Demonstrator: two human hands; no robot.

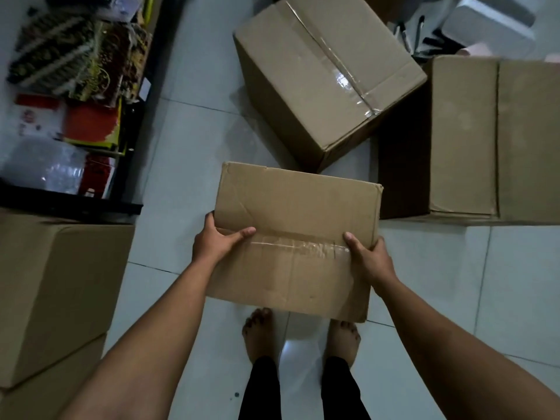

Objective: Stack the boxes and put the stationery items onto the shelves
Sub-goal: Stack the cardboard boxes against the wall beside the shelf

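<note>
Cardboard box [295, 237]: stiff, probably light. Your left hand [213, 241] and right hand [368, 257] each grip a taped-seam end; support the underside when stacking.

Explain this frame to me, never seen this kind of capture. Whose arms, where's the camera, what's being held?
There is no machine here. A person wears a wide-angle camera on the head, and it looks forward and down, so the arms reach in from the bottom edge and the bare feet show on the white tiled floor.

Both hands grip one taped cardboard box from its sides: the left hand on its left edge, the right hand on its right edge, thumbs on top. The box is held in front of the body, above the feet.

Around it: a taped box on the floor ahead, a larger box at right, and stacked boxes at left. A dark shelf at upper left holds packaged goods, too blurred to identify.
</note>
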